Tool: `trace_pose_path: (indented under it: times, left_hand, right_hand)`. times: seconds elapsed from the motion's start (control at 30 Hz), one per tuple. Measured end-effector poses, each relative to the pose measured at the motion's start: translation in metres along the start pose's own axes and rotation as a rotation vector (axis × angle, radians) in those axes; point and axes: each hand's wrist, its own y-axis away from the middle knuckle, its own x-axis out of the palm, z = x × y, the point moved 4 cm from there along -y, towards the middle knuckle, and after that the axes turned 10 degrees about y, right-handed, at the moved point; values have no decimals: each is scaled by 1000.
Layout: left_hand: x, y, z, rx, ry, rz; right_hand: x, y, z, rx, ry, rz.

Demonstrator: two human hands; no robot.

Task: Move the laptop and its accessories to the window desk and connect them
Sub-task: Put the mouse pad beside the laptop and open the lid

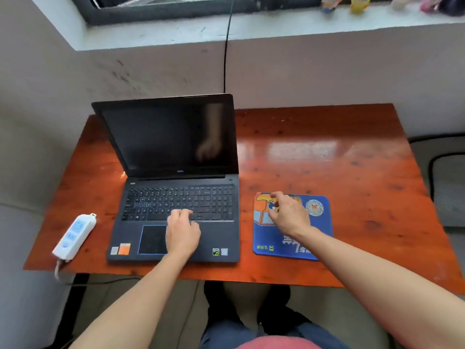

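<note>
Orange-red varnished wood makes up the desk (pixel 327 152), which stands against a pale wall under a window sill (pixel 251 26). The laptop (pixel 176 195) sits on the left half of the desk with its lid open and its screen dark. A black cable (pixel 226 54) hangs down the wall from the window and disappears behind the lid. The left hand (pixel 182 233) rests on the laptop's palm rest just right of the touchpad (pixel 152 239). Its fingers are gently bent, with the tips lying on the lowest row of keys, and it grips nothing. Just right of the laptop, and apart from it, a blue mouse pad (pixel 317 230) with an orange cartoon print lies flat near the front edge of the desk. The right hand (pixel 289 215) is over the pad's upper left part with its fingers curled downward toward the surface. The hand is blurred, so I cannot tell whether the fingers press on the pad or pinch it. A white power strip (pixel 74 235) lies at an angle at the desk's left edge, its cord dropping over the front. Small colourful figurines (pixel 357 3) stand on the sill at the upper right. A dark-framed chair (pixel 448 187) stands beside the desk's right end.
</note>
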Motion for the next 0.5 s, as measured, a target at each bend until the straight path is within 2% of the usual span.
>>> trace_pose_path:
  times: [0.13, 0.2, 0.37, 0.5]
  left_hand:
    - [-52, -3, 74, -269, -103, -42]
    - [-69, -2, 104, -338, -174, -14]
    - [-86, -15, 146, -324, -268, 82]
    - [-92, -34, 176, -363, -129, 166]
  right_hand:
    - [39, -3, 52, 8, -125, 159]
    - [56, -3, 71, 34, -128, 207]
    - [76, 0, 91, 126, -110, 167]
    - [81, 6, 98, 197, -108, 118]
